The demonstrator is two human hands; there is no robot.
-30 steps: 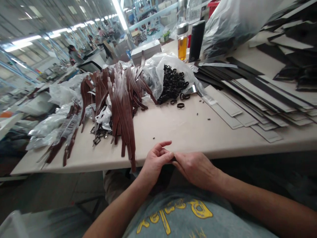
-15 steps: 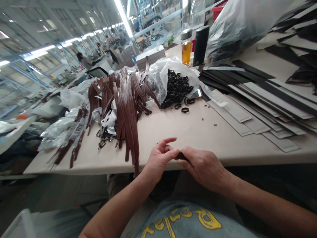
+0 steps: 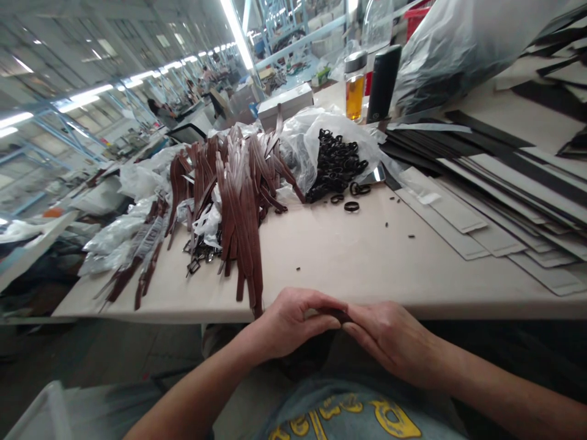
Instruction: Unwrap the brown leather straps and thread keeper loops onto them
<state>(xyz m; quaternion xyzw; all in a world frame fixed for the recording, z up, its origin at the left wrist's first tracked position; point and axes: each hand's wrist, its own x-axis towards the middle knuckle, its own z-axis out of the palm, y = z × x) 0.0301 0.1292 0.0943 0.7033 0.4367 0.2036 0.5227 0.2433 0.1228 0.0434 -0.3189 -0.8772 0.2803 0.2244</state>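
Note:
At the table's front edge, my left hand and my right hand meet at the fingertips. Between them they pinch a small dark strip, mostly hidden by the fingers. Left of the hands, brown zipper-like strips hang toward the edge. Beyond lies a heap of black loops on clear plastic, with one separate black loop in front of it. A tiny dark piece rests on the tabletop above my left hand.
Long grey and black strips are stacked on the right of the table. At the back stand a jar of amber liquid, a black bottle and a white box. Plastic bags lie at the left.
Both hands have moved down toward me, and my left fingers have closed in on the dark strip. The view has shifted slightly, and the tiny piece near my left hand is now uncovered.

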